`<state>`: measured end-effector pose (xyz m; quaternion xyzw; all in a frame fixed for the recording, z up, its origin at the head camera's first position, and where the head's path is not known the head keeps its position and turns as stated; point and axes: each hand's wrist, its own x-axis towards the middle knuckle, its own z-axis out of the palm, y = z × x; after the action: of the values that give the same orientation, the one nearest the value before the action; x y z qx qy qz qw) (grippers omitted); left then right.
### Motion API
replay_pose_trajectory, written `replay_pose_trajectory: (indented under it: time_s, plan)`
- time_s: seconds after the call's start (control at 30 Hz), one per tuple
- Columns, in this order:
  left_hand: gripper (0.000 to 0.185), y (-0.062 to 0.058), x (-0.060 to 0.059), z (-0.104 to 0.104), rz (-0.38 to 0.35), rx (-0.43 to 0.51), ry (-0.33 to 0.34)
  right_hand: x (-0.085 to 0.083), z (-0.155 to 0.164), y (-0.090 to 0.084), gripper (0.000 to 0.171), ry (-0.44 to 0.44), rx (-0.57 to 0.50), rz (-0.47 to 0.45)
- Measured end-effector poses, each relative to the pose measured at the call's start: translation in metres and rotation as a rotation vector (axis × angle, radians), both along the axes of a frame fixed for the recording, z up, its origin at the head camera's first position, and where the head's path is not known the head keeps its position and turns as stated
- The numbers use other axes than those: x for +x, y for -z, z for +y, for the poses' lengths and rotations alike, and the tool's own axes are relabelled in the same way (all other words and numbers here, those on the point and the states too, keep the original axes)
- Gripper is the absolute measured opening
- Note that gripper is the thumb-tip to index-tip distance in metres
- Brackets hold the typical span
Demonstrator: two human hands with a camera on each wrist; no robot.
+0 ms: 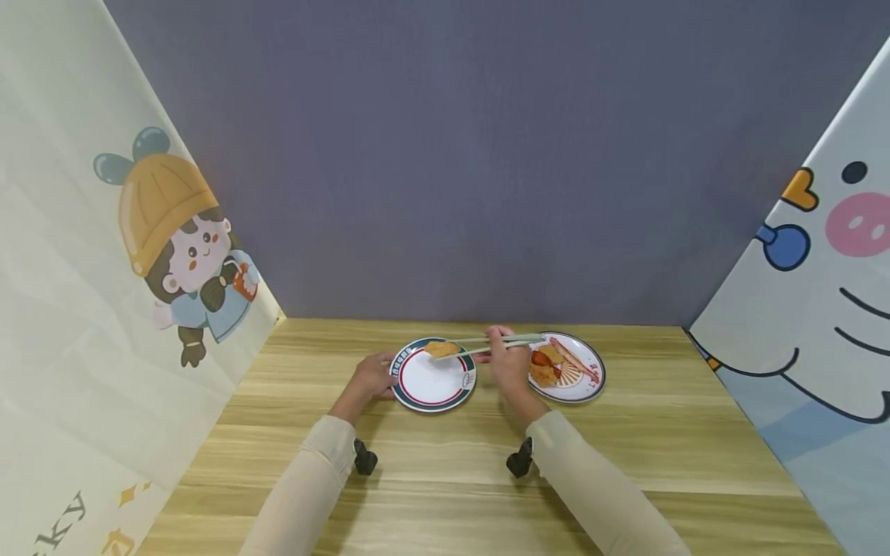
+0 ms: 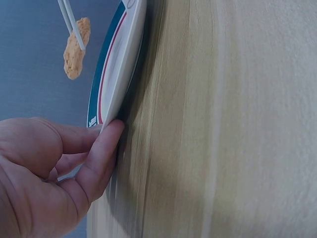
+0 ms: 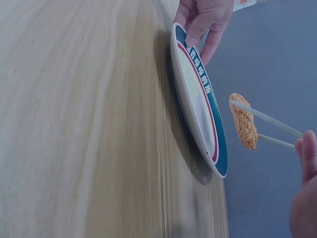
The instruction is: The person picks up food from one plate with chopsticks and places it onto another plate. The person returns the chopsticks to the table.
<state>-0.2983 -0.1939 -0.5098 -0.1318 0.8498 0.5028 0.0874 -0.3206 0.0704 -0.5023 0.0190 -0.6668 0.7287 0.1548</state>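
Note:
My left hand pinches the left rim of a round white plate with a dark teal border and a red ring; thumb above, fingers beneath. My right hand holds a pair of pale chopsticks. Between their tips is a golden breaded piece of food, like fried chicken, held up over the far part of the plate. In the left wrist view the same breaded piece hangs clear of the plate's surface. No food lies on this plate.
Right of my right hand stands a second, oval plate bearing breaded pieces, a reddish-brown piece and long pinkish sticks. A grey panel rises behind the wooden table. Cartoon-printed sheets flank both sides.

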Motion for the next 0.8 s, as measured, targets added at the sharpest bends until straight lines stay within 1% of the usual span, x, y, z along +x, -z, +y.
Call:
replay_pose_trajectory:
  time_s: [0.13, 0.4, 0.5, 0.67, 0.8]
  plan:
    - [0.057, 0.002, 0.000, 0.000, 0.009, 0.007, 0.004, 0.002, 0.006, 0.000, 0.025, 0.002, -0.043, -0.007]
    - [0.056, 0.003, -0.001, 0.000, 0.003, -0.027, 0.005, 0.007, 0.022, -0.002, 0.031, 0.024, -0.112, -0.017]
    - [0.057, 0.002, -0.002, -0.001, 0.004, -0.033, 0.012, 0.008, 0.029, -0.001, 0.033, 0.031, -0.111, -0.010]
    - [0.058, 0.003, -0.003, -0.002, 0.004, -0.022, 0.015, 0.012, 0.040, -0.004, 0.033, 0.050, -0.086, 0.011]
    - [0.058, 0.004, -0.003, -0.002, 0.007, -0.016, 0.013, 0.015, 0.048, -0.008, 0.032, 0.067, -0.098, 0.013]
